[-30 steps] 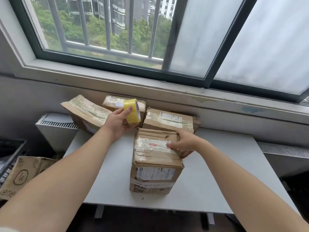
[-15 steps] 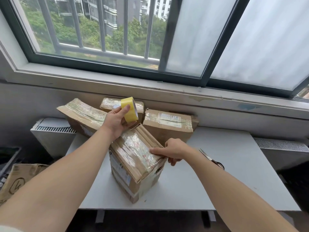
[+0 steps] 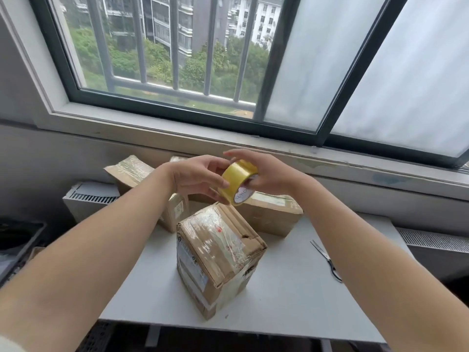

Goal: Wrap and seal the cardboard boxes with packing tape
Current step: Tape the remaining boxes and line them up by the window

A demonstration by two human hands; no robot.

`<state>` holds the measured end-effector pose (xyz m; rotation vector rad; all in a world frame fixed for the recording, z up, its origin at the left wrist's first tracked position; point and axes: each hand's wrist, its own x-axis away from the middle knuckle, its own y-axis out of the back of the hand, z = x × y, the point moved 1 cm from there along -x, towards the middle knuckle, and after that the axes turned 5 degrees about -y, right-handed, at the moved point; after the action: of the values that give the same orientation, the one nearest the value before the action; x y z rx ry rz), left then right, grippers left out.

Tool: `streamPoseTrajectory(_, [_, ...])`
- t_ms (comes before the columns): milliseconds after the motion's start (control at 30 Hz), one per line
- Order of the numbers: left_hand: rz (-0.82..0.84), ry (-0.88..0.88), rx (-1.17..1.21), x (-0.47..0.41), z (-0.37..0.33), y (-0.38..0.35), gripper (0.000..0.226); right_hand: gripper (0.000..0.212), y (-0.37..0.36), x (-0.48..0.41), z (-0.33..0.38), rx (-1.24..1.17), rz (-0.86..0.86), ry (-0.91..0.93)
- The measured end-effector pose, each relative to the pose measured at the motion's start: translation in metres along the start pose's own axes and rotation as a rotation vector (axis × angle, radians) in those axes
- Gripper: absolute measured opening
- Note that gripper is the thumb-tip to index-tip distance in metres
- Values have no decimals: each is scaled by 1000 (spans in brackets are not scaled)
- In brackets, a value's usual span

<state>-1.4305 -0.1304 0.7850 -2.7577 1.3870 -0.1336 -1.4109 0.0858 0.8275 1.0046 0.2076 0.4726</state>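
A yellow roll of packing tape is held in the air between both hands, above the boxes. My left hand grips its left side with thumb and fingers. My right hand holds its right side, fingers curled around the rim. Below them a cardboard box with old clear tape and labels stands turned at an angle on the white table, touched by neither hand.
Three more taped cardboard boxes lie along the back of the table: one at the left, one behind my hands, one at the right. Scissors lie on the table's right side. A radiator stands left of the table.
My right hand left the front box and rose to the tape roll, which both hands now hold. The box, turned at an angle half a second ago, stands free on the table.
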Motion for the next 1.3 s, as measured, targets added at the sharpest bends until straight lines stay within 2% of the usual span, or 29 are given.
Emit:
streamPoseTrajectory(100, [17, 9, -38, 2, -3, 6, 47, 40, 1, -2, -3, 103, -86, -36])
streamPoseTrajectory(167, [-24, 6, -20, 1, -1, 10, 44, 28, 1, 0, -6, 116, -146, -55])
streamPoseTrajectory(467, [-361, 52, 16, -34, 14, 1, 30, 40, 14, 1, -18, 103, -303, -36])
streamPoseTrajectory(767, [-459, 112, 169, -48, 33, 6, 24, 36, 12, -2, -36, 91, -289, -22])
streamPoseTrajectory(933, [-364, 198, 14, -58, 39, 25, 26, 38, -2, -18, -34, 306, -257, -36])
streamPoseTrajectory(1033, [-289, 254, -118, -64, 36, 44, 19, 34, -5, -29, -30, 430, -209, -96])
streamPoseTrajectory(1133, [-242, 283, -227, -66, 32, 65, 19, 33, -5, -37, -24, 602, -62, -242])
streamPoseTrajectory(1300, [-57, 324, -295, -72, 36, 90, 18, 37, -10, -43, -4, 604, 142, -443])
